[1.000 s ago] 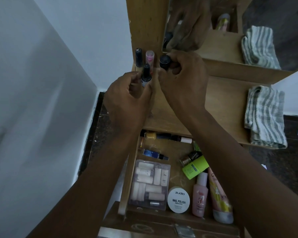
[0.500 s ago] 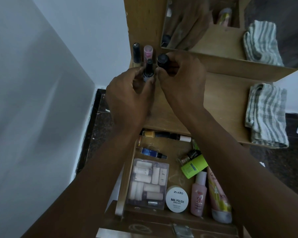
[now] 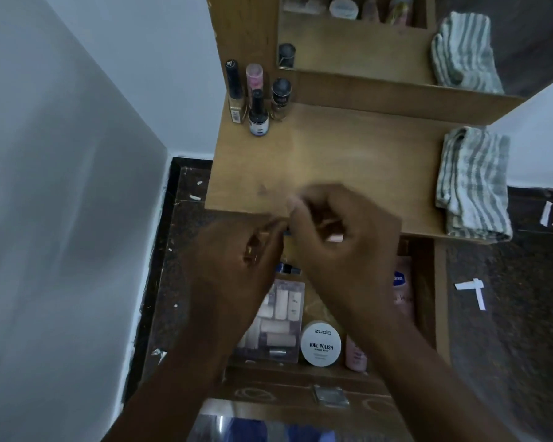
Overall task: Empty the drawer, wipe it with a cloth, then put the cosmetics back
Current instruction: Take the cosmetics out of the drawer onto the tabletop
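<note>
Four bottles (image 3: pixel 258 113) stand crowded at the shelf's (image 3: pixel 348 161) back-left corner; a careless placement there could topple them. Left hand (image 3: pixel 237 260) and right hand (image 3: pixel 342 237), curled and blurred over the drawer's (image 3: pixel 423 282) back edge; grasp indeterminate. Cloth (image 3: pixel 473 183) occupies the right edge.

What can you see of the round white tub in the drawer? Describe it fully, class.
The round white tub lies flat at the front of the open wooden drawer, its lid facing up. Black print reads "zudio" and "NAIL POLISH". It looks like plastic and is closed. A clear case of false nails sits beside it, a pink bottle on the other side.
</note>
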### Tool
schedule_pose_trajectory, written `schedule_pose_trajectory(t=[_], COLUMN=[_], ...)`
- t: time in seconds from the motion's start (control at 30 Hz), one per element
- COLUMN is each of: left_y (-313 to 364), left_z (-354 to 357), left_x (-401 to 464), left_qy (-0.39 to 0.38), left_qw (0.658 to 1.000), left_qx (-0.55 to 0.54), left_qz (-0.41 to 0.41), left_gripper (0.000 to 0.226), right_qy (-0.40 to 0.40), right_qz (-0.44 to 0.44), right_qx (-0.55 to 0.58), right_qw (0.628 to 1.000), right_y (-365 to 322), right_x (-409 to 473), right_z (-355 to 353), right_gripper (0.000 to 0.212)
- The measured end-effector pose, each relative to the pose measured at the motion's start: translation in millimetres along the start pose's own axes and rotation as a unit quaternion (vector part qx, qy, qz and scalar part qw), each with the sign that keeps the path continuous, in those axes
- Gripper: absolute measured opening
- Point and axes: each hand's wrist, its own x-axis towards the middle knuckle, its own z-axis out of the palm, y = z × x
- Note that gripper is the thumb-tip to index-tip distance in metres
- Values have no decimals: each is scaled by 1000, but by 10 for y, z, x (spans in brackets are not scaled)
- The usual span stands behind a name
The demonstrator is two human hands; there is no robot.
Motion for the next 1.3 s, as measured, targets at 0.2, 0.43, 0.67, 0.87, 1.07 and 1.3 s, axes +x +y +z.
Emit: schedule_pose_trajectory(t=[0.2,0.43,0.67,0.87,1.07,1.3], left_y=[-278,-339,-368,-351,-355,-324], left_z=[249,433,554,549,577,441], left_x=[-124,-29,16,29,21,-64], left_qy=[-143,-193,-188,-213,-227,-192], left_qw=[988,964,954,946,935,961], left_qx=[65,184,235,245,272,196], left_qz=[2,13,-12,4,10,-20], left_gripper=[23,32,44,26,21,16], right_qy=[-43,-106,-100,-106,-142,-130], right_qz=[54,112,151,144,120,100], right_qx=[-148,-308,-386,-388,-391,-365], right_qw=[986,939,905,904,901,916], right_y=[399,686,766,795,847,791], right_x=[-475,-390,-321,-292,-290,-432], right_z=[205,240,173,179,187,32], right_gripper=[10,9,26,24,13,5])
